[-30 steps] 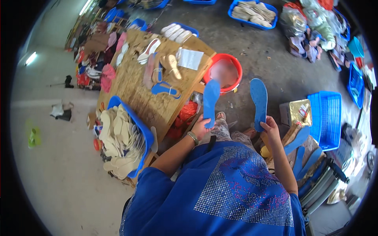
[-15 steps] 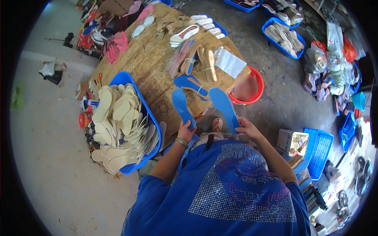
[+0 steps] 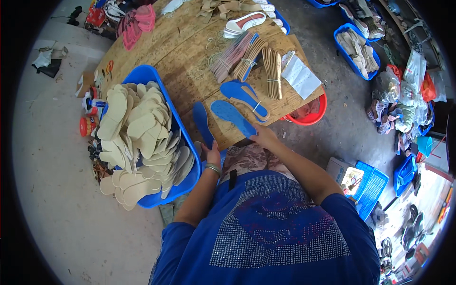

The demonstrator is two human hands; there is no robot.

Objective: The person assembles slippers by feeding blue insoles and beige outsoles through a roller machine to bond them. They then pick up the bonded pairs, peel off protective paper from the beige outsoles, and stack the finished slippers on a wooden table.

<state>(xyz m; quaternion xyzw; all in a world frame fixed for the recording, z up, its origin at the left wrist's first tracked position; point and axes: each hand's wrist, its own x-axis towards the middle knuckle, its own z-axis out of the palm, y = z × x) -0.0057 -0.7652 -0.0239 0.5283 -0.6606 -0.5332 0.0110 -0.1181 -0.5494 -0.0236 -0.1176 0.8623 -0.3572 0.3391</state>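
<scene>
Two flat blue foam shoe insoles are in the person's grip: the left hand [image 3: 211,153] pinches the heel of the narrow blue insole [image 3: 202,122], which stands on edge at the near rim, and the right hand [image 3: 264,137] closes its fingers on the heel of the broad blue insole [image 3: 233,118], which lies flat on the boards. The rough plywood counter [image 3: 185,57] runs from the middle toward 12 o'clock and stands on a grey concrete floor [image 3: 52,199]. At 9 o'clock a blue plastic crate [image 3: 147,76] sits heaped with cream insoles. Just past the hands lies a tied pair of blue insoles [image 3: 244,94], and beyond it bundled tan soles [image 3: 271,71]. A white paper sheet [image 3: 300,77] rests at 1 o'clock on the counter's corner, above a red plastic basin [image 3: 308,110]. At 4 o'clock stands a blue slatted basket [image 3: 373,187] beside a small cardboard box [image 3: 338,167].
</scene>
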